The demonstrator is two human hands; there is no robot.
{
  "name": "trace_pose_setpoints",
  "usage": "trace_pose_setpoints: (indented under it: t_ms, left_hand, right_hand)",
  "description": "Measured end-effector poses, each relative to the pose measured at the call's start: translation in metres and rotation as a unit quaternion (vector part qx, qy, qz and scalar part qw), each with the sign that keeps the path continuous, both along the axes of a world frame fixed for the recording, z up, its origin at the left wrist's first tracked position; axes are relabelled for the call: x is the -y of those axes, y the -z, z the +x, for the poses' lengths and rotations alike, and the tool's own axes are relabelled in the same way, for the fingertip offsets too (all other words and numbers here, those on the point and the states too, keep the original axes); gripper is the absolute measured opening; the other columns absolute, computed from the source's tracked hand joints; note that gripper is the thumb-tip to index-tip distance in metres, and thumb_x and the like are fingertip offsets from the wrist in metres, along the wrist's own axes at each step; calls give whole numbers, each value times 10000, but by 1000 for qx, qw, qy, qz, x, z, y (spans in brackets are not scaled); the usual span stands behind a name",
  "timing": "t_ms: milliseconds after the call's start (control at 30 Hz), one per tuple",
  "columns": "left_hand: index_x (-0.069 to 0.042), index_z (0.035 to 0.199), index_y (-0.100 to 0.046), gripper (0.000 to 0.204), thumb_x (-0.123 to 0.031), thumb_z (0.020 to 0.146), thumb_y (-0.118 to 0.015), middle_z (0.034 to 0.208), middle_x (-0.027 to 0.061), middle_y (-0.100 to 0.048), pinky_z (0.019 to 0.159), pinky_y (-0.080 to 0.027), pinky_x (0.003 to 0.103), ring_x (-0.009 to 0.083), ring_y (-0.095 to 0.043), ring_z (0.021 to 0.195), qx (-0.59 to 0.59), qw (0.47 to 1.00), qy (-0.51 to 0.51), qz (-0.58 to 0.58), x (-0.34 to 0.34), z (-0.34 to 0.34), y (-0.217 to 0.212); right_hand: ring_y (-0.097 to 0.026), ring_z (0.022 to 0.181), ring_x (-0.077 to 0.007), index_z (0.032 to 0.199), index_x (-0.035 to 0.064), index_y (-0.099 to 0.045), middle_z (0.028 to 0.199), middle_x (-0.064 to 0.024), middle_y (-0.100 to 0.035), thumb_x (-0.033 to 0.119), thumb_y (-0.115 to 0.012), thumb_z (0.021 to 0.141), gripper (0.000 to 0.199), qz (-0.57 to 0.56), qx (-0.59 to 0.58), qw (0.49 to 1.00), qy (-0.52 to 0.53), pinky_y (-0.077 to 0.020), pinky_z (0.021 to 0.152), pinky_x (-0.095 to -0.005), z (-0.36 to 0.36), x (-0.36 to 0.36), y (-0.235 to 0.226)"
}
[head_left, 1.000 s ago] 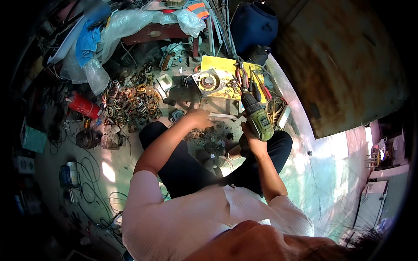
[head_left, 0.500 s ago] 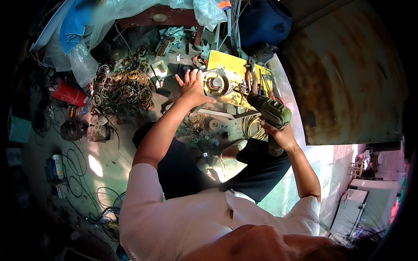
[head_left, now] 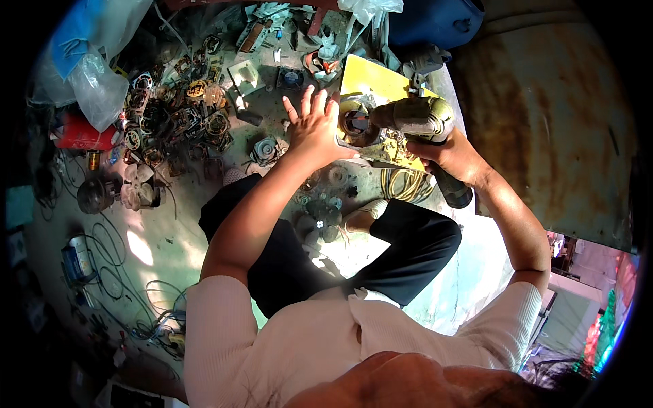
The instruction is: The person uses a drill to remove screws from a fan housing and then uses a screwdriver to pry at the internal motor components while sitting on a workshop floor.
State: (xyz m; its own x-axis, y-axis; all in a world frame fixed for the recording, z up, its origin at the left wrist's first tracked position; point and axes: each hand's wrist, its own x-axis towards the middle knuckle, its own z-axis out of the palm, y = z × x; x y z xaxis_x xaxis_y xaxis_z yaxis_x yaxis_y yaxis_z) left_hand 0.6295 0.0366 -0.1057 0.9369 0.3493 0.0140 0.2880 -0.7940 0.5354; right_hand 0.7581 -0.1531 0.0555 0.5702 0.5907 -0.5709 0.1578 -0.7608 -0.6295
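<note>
My right hand (head_left: 454, 158) is wrapped around the handle of an olive-green cordless drill (head_left: 423, 118). The drill lies nearly level, its dark front end pointing left at a squarish metal part with a round opening (head_left: 355, 121), possibly a motor housing. Whether the bit touches it I cannot tell. That part rests on a yellow board (head_left: 369, 76). Along its left edge lies my left hand (head_left: 315, 134), fingers spread, thumb stretched along its near side. Small brass-coloured bits (head_left: 394, 144) lie on the board under the drill.
A heap of used motor cores and coils (head_left: 187, 109) covers the floor at left, beside a red cylinder (head_left: 85, 132) and a small fan (head_left: 139, 187). Coiled cable (head_left: 405, 187) sits below the board. A rusty metal sheet (head_left: 544, 115) stands at right, a blue barrel (head_left: 435, 20) behind.
My right hand has lifted and turned the drill, bringing its front over the metal part. The drill now covers the pliers seen earlier. My left hand stays at the part's left edge. The view has shifted.
</note>
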Motion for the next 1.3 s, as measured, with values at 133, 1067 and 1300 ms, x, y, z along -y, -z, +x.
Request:
trace_pose_setpoints:
  t_ms: [133,1067,1300]
  left_hand:
    - [-21,1435,-416,1126,-561,562,-878,1480,195,-379,1135,-59,731,401,-196,1475,-8,1000,-2,1,-1,0,3]
    - [-33,1427,-401,1110,-396,525,-936,1414,184,-462,1138,-313,505,371,-421,1321,193,976,53,-87,-3,19,37]
    - [-71,1448,-368,1121,-329,520,-941,1436,184,-447,1095,-404,474,382,-427,1329,152,973,27,-171,2,19,32]
  right_hand:
    - [-596,658,-107,1016,-19,-702,754,-43,-654,173,-725,907,222,-40,12,999,-14,-485,616,-279,1,-11,0]
    - [-621,679,-124,1005,39,-648,759,-38,-664,157,-776,863,225,-221,23,968,-114,-530,618,-296,26,-77,-21]
    - [-563,517,-147,864,-20,-654,640,-59,-578,114,-730,873,154,-187,51,974,-116,-467,508,-317,23,-76,-16]
